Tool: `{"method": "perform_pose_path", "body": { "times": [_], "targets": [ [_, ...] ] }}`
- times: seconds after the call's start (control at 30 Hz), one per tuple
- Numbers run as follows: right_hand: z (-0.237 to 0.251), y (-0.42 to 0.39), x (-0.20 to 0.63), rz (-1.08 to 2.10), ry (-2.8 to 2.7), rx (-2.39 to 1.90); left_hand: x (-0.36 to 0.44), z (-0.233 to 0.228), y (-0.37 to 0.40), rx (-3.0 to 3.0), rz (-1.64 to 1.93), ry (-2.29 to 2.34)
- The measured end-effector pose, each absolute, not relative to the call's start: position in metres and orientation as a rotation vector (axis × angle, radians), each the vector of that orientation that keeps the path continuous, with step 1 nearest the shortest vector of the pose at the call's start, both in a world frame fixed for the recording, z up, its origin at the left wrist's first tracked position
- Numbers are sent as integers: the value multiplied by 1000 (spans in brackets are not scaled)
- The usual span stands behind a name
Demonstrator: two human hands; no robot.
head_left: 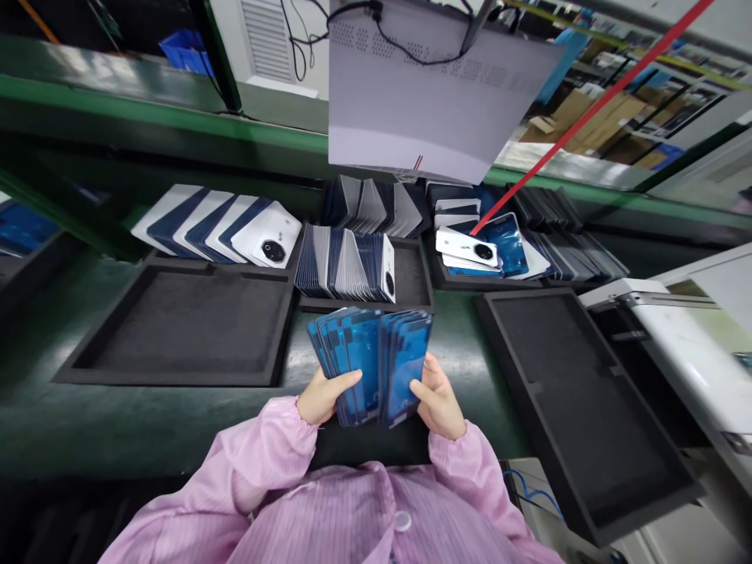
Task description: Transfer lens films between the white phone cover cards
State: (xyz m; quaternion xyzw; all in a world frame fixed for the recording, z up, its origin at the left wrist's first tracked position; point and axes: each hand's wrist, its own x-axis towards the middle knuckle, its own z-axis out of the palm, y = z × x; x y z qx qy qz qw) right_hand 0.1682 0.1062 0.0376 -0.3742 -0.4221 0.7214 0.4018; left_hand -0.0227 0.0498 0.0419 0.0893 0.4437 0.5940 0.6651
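Both of my hands sit at the lower centre of the frame, closed around a fanned stack of blue phone panels (371, 364) that stands upright between them. My left hand (324, 395) grips the stack's lower left edge, thumb laid across the front panel, while my right hand (435, 399) clamps the lower right edge with curled fingers, thumb pressed on the face. The stack rises above both hands and hovers over the green bench (146, 427), just below a small black tray (411, 278) at centre frame that carries a row of upright blue and white covers (346, 270). To the left of my hands lies a large black foam tray (182, 325), and along its far edge leans a row of white phone backs (223, 227), the nearest showing a round camera ring. At the right of the frame another black foam tray (581, 392) slants toward the lower right corner. Above it, in the upper right centre, I see a pile of white and blue covers (479, 247). Pink sleeves (270, 446) cover my wrists.
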Motion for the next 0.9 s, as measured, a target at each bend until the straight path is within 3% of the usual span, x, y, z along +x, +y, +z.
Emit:
{"method": "perform_pose_path", "body": {
  "times": [0.6,0.9],
  "targets": [
    [33,104,161,1869,-1097,-1003,-23,43,48,199,1310,913],
    [33,107,168,1733,-1039,-960,-24,42,51,159,1332,986]
  ]
}}
